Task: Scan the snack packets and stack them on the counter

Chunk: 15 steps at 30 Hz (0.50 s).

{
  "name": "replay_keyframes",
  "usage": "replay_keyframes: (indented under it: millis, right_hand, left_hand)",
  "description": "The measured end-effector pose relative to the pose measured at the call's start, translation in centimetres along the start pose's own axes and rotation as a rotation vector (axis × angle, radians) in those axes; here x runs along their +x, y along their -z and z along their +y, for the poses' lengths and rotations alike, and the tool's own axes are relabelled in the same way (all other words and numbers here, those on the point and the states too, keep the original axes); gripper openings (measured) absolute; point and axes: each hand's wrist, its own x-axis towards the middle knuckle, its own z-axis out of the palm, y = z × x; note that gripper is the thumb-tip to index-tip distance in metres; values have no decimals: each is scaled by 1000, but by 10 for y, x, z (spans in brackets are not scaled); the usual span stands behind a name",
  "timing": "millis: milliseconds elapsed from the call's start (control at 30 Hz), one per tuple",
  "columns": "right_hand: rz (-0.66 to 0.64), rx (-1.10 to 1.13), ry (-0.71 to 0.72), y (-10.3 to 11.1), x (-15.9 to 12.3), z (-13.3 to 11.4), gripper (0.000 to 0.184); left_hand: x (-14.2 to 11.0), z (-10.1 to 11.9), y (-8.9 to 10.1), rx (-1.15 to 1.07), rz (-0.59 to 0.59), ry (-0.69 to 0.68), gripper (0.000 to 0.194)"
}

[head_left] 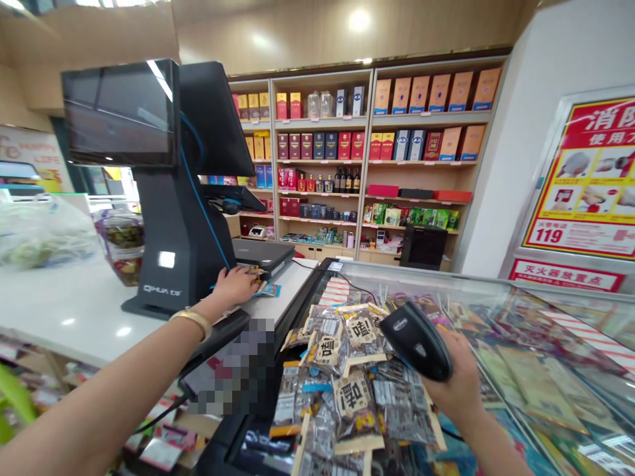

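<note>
A black barcode scanner point(417, 340) is gripped in my right hand point(459, 380), its head angled up and to the left. Under and beside it lies a heap of small snack packets point(351, 400), clear with cream edges and dark print, on the glass display case. My left hand point(235, 287), with a bangle on the wrist, reaches behind the base of the black cash register terminal point(169, 225). Its fingers curl over a few small snack packets point(268, 289) on the white counter; part of them is hidden by the hand.
A cash drawer-like black box point(262, 254) stands behind my left hand. A jar-like package point(122, 244) and plastic bags point(47, 231) sit on the white counter point(89, 324) to the left. The glass case point(496, 291) holds bagged goods. Shelves of boxes point(322, 145) line the wall.
</note>
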Motion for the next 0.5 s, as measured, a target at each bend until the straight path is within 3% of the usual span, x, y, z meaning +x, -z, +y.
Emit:
replay_keyframes:
  millis: [67, 133, 267, 367, 500]
  right_hand:
    - [2, 2, -4, -1, -1, 1, 20]
    - [-3, 3, -11, -1, -2, 2, 21]
    - [-19, 8, -29, 2, 0, 0, 20]
    - [-21, 16, -26, 3, 4, -4, 19]
    - [-41, 42, -17, 5, 7, -10, 19]
  left_hand:
    - [2, -4, 0, 0, -34, -8, 41]
    - [2, -6, 3, -33, 18, -24, 46]
    - [-6, -5, 14, -263, 309, -100, 48]
    - [-18, 10, 25, -543, 517, -119, 49]
    - [-42, 46, 39, -889, 535, -132, 52]
